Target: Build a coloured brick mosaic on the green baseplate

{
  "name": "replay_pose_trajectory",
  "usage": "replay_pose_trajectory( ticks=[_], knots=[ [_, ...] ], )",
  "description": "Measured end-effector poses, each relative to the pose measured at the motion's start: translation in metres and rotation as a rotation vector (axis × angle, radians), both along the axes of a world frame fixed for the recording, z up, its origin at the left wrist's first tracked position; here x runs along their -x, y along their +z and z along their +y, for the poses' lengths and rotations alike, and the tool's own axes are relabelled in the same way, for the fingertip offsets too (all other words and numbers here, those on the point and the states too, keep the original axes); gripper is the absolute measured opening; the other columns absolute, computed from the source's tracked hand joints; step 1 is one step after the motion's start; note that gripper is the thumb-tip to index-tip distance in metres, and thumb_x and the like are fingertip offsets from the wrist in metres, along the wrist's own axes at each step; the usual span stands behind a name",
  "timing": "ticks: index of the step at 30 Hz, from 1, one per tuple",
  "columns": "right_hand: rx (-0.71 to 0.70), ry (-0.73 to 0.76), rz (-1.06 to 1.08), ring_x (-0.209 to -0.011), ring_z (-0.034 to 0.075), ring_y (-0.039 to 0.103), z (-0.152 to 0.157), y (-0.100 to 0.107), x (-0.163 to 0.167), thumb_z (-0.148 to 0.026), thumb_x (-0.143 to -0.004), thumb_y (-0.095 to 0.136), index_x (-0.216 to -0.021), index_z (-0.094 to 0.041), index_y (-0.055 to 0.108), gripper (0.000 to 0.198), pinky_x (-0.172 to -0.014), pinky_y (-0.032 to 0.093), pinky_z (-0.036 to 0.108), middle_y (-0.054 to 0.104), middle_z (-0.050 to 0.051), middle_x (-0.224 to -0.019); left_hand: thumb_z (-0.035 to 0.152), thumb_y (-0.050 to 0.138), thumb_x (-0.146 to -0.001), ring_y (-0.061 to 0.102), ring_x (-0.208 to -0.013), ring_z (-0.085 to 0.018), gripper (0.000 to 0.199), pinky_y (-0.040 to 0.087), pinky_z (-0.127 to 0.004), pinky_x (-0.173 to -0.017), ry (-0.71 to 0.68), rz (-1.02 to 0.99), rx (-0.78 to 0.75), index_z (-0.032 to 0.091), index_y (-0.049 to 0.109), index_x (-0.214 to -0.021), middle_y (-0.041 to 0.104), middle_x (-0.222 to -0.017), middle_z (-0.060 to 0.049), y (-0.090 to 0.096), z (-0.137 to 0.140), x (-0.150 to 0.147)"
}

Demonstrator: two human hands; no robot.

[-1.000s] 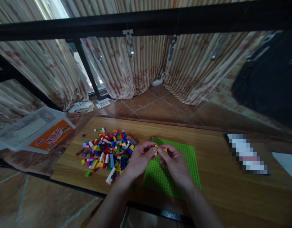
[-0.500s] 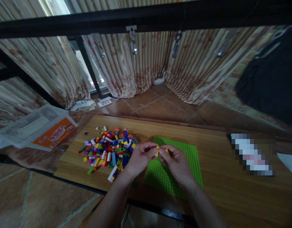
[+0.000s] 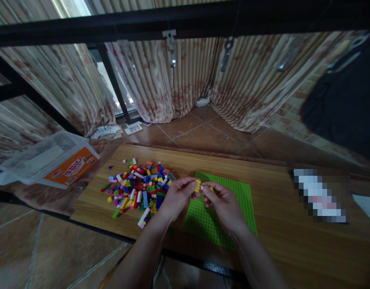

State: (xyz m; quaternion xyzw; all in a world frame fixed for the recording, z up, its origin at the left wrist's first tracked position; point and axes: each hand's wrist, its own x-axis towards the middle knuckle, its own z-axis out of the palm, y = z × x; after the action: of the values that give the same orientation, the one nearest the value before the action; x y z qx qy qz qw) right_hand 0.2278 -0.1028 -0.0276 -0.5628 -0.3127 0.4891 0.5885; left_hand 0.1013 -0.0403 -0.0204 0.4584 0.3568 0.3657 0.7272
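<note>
Left grip (image 3: 179, 194) pinched on yellow brick (image 3: 198, 185), right grip (image 3: 222, 202) pinched on yellow piece (image 3: 212, 188), both angled inward.

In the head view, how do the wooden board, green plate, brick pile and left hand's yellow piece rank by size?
Wooden board
Green plate, partly covered, and brick pile: too alike to rank
Yellow piece

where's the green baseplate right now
In the head view, the green baseplate lies on the wooden tabletop, partly hidden by the right hand, right of the brick pile.
</note>
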Motion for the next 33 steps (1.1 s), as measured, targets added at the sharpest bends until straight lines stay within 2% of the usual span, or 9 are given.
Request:
replay_pose_trajectory(
  ticks=[3, 8, 12, 15, 18, 22, 25, 27, 33],
  knots=[
    [0.013, 0.027, -0.167, -0.054, 0.011, 0.051, -0.001, -0.003, 0.004, -0.047, -0.075, 0.069, -0.087, -0.017, 0.067, 0.031, -0.052, 0.041, 0.025, 0.060, -0.002, -0.063, 0.040, 0.079, -0.068, 0.060, -0.060, -0.010, 0.034, 0.047, -0.022, -0.059, 0.102, 0.041, -0.003, 0.013, 0.073, -0.086, 0.069, -0.073, -0.002, 0.004, 0.011, 0.010],
    [-0.045, 0.210, -0.691, -0.075, 0.016, 0.062, -0.008, -0.014, 0.022, -0.024, -0.086, 0.056, -0.090, -0.020, 0.066, 0.012, -0.072, 0.046, 0.029, 0.068, 0.003, -0.084, 0.040, 0.082, -0.063, 0.059, -0.057, -0.008, 0.036, 0.046, -0.019, -0.057, 0.317, 0.028, -0.042, 0.015, 0.071, -0.087, 0.066, -0.071, 0.002, 0.013, 0.031, 0.033],
    [-0.149, 0.313, -0.941, -0.092, 0.019, 0.065, -0.007, -0.024, 0.040, -0.016, -0.089, 0.051, -0.099, -0.020, 0.067, 0.019, -0.084, 0.048, 0.032, 0.071, 0.007, -0.100, 0.038, 0.083, -0.061, 0.059, -0.056, -0.007, 0.036, 0.046, -0.018, -0.056, 0.367, 0.021, -0.025, 0.016, 0.070, -0.087, 0.065, -0.073, 0.002, 0.017, 0.034, 0.039],
    [-0.190, 0.301, -0.959, -0.099, 0.020, 0.065, -0.006, -0.023, 0.046, -0.017, -0.090, 0.052, -0.110, -0.019, 0.065, 0.024, -0.090, 0.047, 0.032, 0.070, 0.009, -0.109, 0.038, 0.083, -0.062, 0.060, -0.056, -0.007, 0.034, 0.046, -0.018, -0.055, 0.383, 0.015, -0.024, 0.016, 0.070, -0.084, 0.064, -0.071, 0.003, 0.018, 0.033, 0.038],
    [-0.146, 0.325, -0.869, -0.087, 0.017, 0.066, -0.010, -0.012, 0.045, -0.019, -0.090, 0.053, -0.095, -0.019, 0.068, 0.016, -0.082, 0.047, 0.029, 0.072, 0.005, -0.093, 0.037, 0.082, -0.063, 0.060, -0.055, -0.007, 0.033, 0.045, -0.018, -0.054, 0.395, 0.000, -0.028, 0.015, 0.070, -0.083, 0.063, -0.069, 0.003, 0.019, 0.034, 0.041],
    [-0.089, 0.726, -0.631, -0.077, 0.012, 0.065, -0.025, 0.009, 0.048, -0.016, -0.085, 0.057, -0.083, -0.022, 0.070, 0.014, -0.071, 0.045, 0.022, 0.072, -0.002, -0.081, 0.038, 0.083, -0.062, 0.060, -0.055, -0.007, 0.035, 0.045, -0.017, -0.054, 0.438, -0.020, -0.037, 0.015, 0.070, -0.084, 0.063, -0.068, 0.003, 0.022, 0.036, 0.050],
    [-0.065, 0.916, -0.636, -0.072, 0.012, 0.065, -0.033, 0.012, 0.056, -0.015, -0.084, 0.056, -0.083, -0.022, 0.071, 0.016, -0.065, 0.043, 0.022, 0.072, -0.002, -0.078, 0.040, 0.083, -0.061, 0.059, -0.054, -0.007, 0.037, 0.046, -0.017, -0.054, 0.483, -0.019, -0.041, 0.014, 0.069, -0.084, 0.064, -0.068, 0.002, 0.024, 0.038, 0.058],
    [-0.079, 0.906, -0.705, -0.072, 0.013, 0.065, -0.034, 0.007, 0.062, -0.012, -0.083, 0.055, -0.081, -0.022, 0.071, 0.019, -0.066, 0.043, 0.023, 0.072, -0.001, -0.078, 0.041, 0.083, -0.060, 0.058, -0.054, -0.007, 0.038, 0.046, -0.017, -0.053, 0.500, -0.014, -0.040, 0.014, 0.068, -0.082, 0.064, -0.067, 0.002, 0.025, 0.039, 0.060],
    [-0.157, 0.638, -0.711, -0.085, 0.017, 0.068, -0.023, -0.005, 0.067, -0.016, -0.089, 0.050, -0.093, -0.023, 0.071, 0.022, -0.078, 0.048, 0.029, 0.074, 0.003, -0.091, 0.043, 0.082, -0.061, 0.058, -0.054, -0.007, 0.039, 0.046, -0.018, -0.055, 0.499, 0.001, -0.039, 0.015, 0.068, -0.083, 0.064, -0.068, 0.002, 0.025, 0.040, 0.062]
  ],
)
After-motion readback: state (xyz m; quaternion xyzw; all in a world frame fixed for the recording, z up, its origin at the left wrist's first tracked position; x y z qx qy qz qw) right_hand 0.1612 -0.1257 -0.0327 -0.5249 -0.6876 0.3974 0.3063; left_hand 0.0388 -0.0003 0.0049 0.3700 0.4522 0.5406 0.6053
